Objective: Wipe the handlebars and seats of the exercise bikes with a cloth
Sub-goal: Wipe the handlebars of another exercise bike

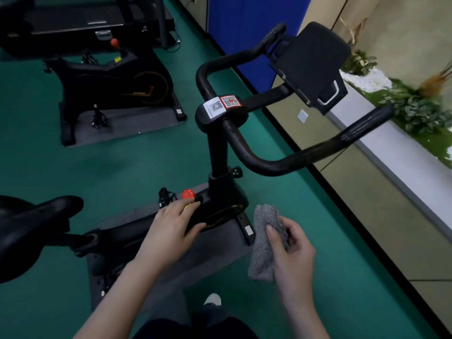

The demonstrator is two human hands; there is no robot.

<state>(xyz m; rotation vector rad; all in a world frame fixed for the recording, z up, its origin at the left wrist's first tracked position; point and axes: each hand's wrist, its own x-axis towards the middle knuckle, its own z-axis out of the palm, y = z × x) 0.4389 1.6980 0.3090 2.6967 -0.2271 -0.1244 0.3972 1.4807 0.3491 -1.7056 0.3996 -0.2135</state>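
Note:
A black exercise bike stands in front of me. Its curved handlebars (288, 162) reach right and away, with a black console (310, 64) above them. Its black seat (31, 223) is at the left edge. My right hand (291, 253) grips a folded grey cloth (263, 241), held in the air below the handlebars and apart from them. My left hand (168, 228) hovers with relaxed, straight fingers over the bike frame, just below the red knob (188, 194), holding nothing.
A second black exercise bike (110, 86) stands on a grey mat at the back left, with a treadmill (73, 23) behind it. The floor is green. A beige wall, a blue panel (244, 33) and a planter ledge with plants (403, 106) run along the right.

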